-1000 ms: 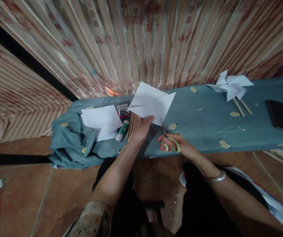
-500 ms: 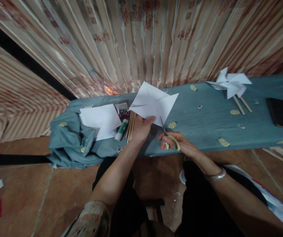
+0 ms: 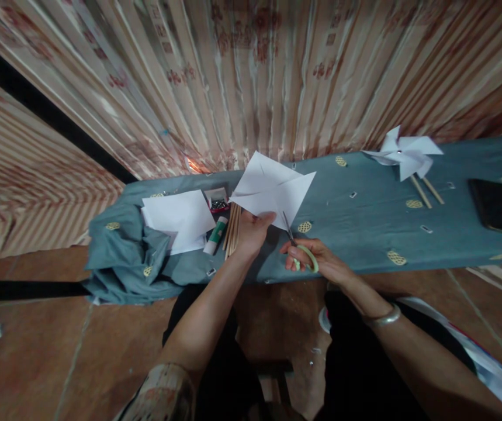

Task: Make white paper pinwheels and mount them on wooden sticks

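While white sheets (image 3: pixel 180 216) lie stacked beside the bunched left end of the blue cloth (image 3: pixel 356 234), a green-and-white glue stick (image 3: pixel 216 235) rests near a small red box (image 3: pixel 218 203) and some wooden sticks (image 3: pixel 232 228). Next to those, the person's left hand (image 3: pixel 253 231) pinches the lower edge of a slit square of white paper (image 3: pixel 272 193), thumb on top. At its lower corner I see green-handled scissors (image 3: pixel 293 240), gripped in the right hand (image 3: pixel 324 258). Farther right sit a white pinwheel (image 3: pixel 402 153) and a dark phone (image 3: pixel 498 206).
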Demonstrator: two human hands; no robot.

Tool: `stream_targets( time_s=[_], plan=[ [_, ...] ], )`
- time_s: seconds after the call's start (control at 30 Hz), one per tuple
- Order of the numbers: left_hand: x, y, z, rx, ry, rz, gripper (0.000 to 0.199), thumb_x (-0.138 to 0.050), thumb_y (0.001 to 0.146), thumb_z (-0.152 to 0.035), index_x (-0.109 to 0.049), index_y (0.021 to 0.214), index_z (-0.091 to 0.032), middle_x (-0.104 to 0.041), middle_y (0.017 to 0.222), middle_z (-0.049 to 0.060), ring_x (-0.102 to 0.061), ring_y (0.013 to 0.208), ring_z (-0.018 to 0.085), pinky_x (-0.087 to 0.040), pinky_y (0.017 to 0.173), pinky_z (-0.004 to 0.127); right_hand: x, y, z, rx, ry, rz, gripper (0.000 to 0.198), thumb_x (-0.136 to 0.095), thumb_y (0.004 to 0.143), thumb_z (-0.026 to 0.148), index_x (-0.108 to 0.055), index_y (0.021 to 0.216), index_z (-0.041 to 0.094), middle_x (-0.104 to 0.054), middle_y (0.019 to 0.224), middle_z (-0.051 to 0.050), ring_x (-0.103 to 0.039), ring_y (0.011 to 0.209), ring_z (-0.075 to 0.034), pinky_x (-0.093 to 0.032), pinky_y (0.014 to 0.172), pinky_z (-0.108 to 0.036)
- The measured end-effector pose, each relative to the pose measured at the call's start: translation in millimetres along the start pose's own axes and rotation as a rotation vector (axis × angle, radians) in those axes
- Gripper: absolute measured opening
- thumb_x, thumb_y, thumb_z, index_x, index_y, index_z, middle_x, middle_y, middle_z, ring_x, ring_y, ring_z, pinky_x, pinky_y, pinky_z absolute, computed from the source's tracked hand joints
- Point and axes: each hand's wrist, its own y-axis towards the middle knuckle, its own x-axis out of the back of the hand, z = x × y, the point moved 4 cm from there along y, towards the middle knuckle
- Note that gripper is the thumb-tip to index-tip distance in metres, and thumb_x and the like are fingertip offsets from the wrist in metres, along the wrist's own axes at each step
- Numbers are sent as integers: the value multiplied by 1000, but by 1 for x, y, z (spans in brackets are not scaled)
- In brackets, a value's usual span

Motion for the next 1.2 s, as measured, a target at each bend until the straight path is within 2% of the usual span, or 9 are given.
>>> stream_targets(
  time_s=[0.17,0.53,0.83,1.2],
  plan=[
    [0,-1,-5,-35,-20,-3,24,-73,61,-20,-66,83,-18,-70,84,1,-64,81,19,-49,81,32,-1,0,1,2,15,-8,51,-70,66,69,-66,75,19,-66,60,-1,-56,52,-12,-41,48,-23],
    [1,0,-1,-22,-19,-2,20,-73,61,-22,-65,79,-18,-69,79,1,-64,83,20,-49,82,31,-3,-1,1,-25,57,-14,52,-73,63,69,-66,74,19,-64,57,1,-54,49,-10,-40,46,-21],
    [1,0,-4,-51,-26,3,29,-73,59,-23,-65,86,-16,-69,81,2,-63,76,18,-49,75,29,-3,2,-4,6,40,7,53,-70,67,70,-64,77,18,-62,57,1,-52,48,-9,-40,46,-21],
    [2,1,-3,-56,8,1,25,-72,60,-22,-66,83,-16,-69,80,2,-63,75,17,-50,75,28,-4,3,-6,-1,68,13,51,-74,64,67,-64,75,18,-61,55,2,-50,47,-8,-39,46,-21]
  ],
)
